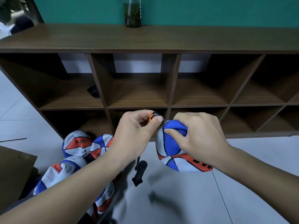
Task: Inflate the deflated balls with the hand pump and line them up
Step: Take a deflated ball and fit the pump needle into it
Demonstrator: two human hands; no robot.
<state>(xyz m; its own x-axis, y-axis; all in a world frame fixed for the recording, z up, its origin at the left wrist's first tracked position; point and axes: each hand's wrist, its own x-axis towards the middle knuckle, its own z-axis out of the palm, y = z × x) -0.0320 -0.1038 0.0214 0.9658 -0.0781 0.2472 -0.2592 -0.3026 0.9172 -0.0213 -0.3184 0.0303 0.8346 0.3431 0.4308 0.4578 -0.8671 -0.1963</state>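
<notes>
Fingers of the right hand [199, 136] curl round the top of a deflated ball [171, 146], thumb pressed into its blue panel, holding it up in front of the shelf unit [145, 46]. The left hand [137, 126] pinches the orange-and-black nozzle end of the hand pump [152, 117] between thumb and curled fingers, its thin tip meeting the ball's upper edge just beside the right index finger. A black part of the pump [140, 172] hangs below the left wrist, above the grey tiled floor [210, 199].

Below the shelf unit's lower left compartments, a heap of flat balls [77, 146] in white, blue and orange lies on the floor, partly hidden by the left forearm. Open floor spreads to the right of the heap and under the held ball, out from the shelf unit's base. A brown cardboard edge [16, 172] stands left of the heap. In the shelf unit's upper left compartment, a small black object [93, 91] leans against the divider. On its top board, against the green wall, stands a glass vase [131, 13] of green water.

Print on the heaped balls is too small and upside down to read surely; black lettering on the held ball's orange band is cut off by the wrist.
</notes>
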